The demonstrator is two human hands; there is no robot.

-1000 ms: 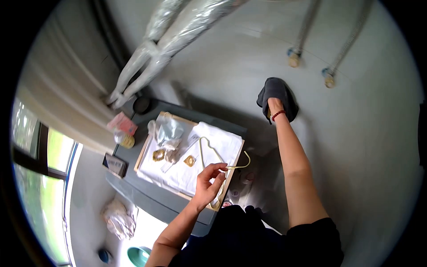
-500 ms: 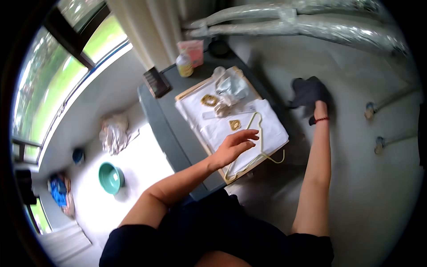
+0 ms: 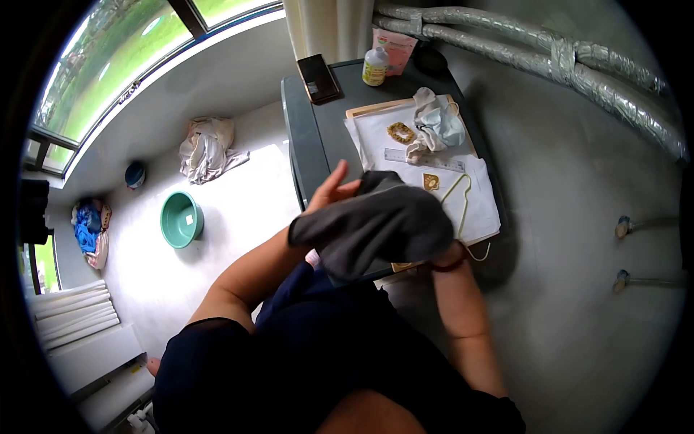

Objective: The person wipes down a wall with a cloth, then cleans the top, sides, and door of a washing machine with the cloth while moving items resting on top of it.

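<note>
One dark grey cloth (image 3: 376, 224) is up in the air at the centre of the frame, over the near edge of the one dark table (image 3: 307, 137), and here are two hands on it or beside it. The right hand (image 3: 450, 255), red bracelet (image 3: 448, 266) at the wrist, has hold of the cloth's right end, its fingertips hidden. The left hand (image 3: 334, 194) is open, thumb and fingers spread just behind the cloth's upper left edge; whether it touches, I can't tell. Right of centre, one white sheet (image 3: 481, 210) lies over a pale wooden board (image 3: 390, 108), carrying one yellow-green hanger (image 3: 467, 189), one clear ruler (image 3: 448, 163), one gold-coloured tag (image 3: 431, 181), one yellow-brown ring (image 3: 392, 132) and a crumpled bundle (image 3: 437, 126) in pale blue and beige. At the top, count one white bottle (image 3: 374, 67) with a yellow label, one pink pouch (image 3: 396, 49), one dark flat case (image 3: 318, 78) and one black round dish (image 3: 431, 61); there's print on bottle and pouch, too small to read. Over on the left floor, one green basin (image 3: 177, 230) shows a small white sticker, with one dark blue pot (image 3: 135, 174) and two heaps of fabric (image 3: 208, 148) near it. Two foil-wrapped pipes (image 3: 506, 50) run across the upper right.
</note>
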